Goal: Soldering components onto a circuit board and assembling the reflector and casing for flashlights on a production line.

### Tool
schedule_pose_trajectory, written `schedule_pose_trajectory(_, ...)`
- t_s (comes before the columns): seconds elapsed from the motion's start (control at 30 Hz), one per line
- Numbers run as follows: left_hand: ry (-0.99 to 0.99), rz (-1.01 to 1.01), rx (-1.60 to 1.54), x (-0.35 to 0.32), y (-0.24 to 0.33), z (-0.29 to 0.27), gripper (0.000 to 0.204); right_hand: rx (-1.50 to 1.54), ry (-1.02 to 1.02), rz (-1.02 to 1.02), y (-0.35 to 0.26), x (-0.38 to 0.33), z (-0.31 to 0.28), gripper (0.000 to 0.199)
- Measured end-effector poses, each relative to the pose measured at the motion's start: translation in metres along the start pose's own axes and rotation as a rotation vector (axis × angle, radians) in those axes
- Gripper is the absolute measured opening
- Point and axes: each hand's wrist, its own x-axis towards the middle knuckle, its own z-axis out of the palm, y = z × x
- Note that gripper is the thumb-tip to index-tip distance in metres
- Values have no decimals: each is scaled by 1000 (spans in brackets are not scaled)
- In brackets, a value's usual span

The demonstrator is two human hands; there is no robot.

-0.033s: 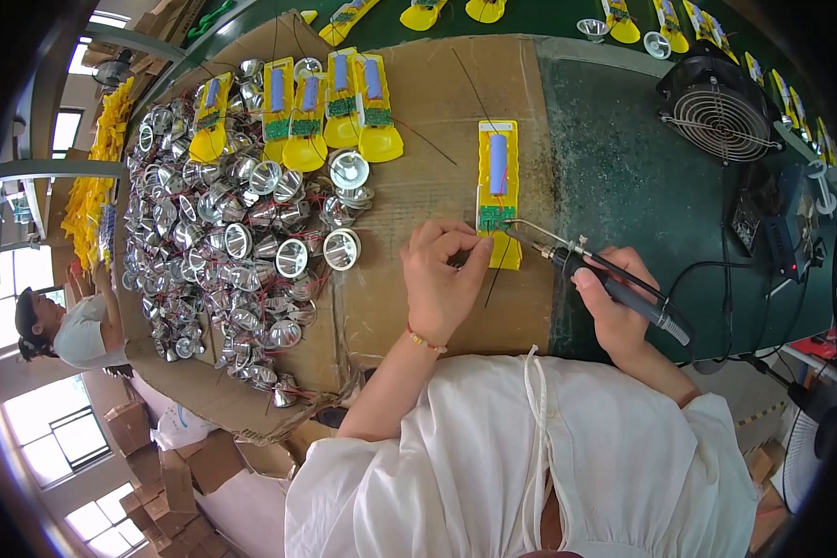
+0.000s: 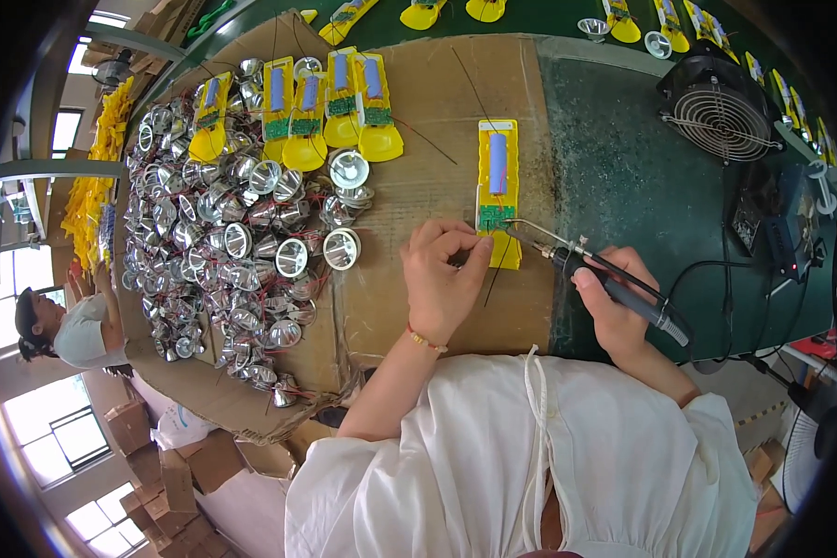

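Silver reflectors (image 2: 223, 251) heap at the left on cardboard (image 2: 418, 307). Left hand (image 2: 442, 279) pinches a thin wire (image 2: 495, 270) beside the yellow case (image 2: 498, 191); right hand (image 2: 614, 307) grips a soldering iron (image 2: 591, 270), tip touching the case's green board.

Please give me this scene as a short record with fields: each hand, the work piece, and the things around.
left hand: pinches a thin wire at the green circuit board
right hand: grips black-handled soldering iron, tip at the board
work piece: yellow plastic half-shell with blue cylindrical battery
surface: brown cardboard sheet
left side: heap of shiny silver reflector cups
far right: black round fan
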Motion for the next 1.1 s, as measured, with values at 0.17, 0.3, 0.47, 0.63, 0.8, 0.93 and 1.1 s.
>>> schedule_pose_trajectory(0.17, 27, 6, -9, -1, 0, 3, 8, 8, 12, 20, -2, -4, 2, 14)
schedule_pose_trajectory(0.3, 28, -9, -33, -1, -1, 4, 8, 79, 54, 60, 2, -7, -5, 13)
schedule_pose_trajectory(0.47, 22, -46, -82, 0, -2, 3, 9, 145, 33, 56, 5, -7, -11, 13)
schedule_pose_trajectory(0.63, 41, -31, -92, 3, -1, 5, 8, 217, 122, 67, 14, -3, -18, 15)
schedule_pose_trajectory(0.8, 6, -136, -193, 5, 11, -5, 10, 201, 225, 93, 16, 2, -44, 16)
schedule_pose_trajectory(0.93, -314, -39, 332, 18, 20, -28, 14, 62, 241, 88, 26, 5, -63, 12)
schedule_pose_trajectory(1.1, -446, 114, 379, 115, 61, 23, 18, 42, 220, 72, 37, 4, -69, 15)
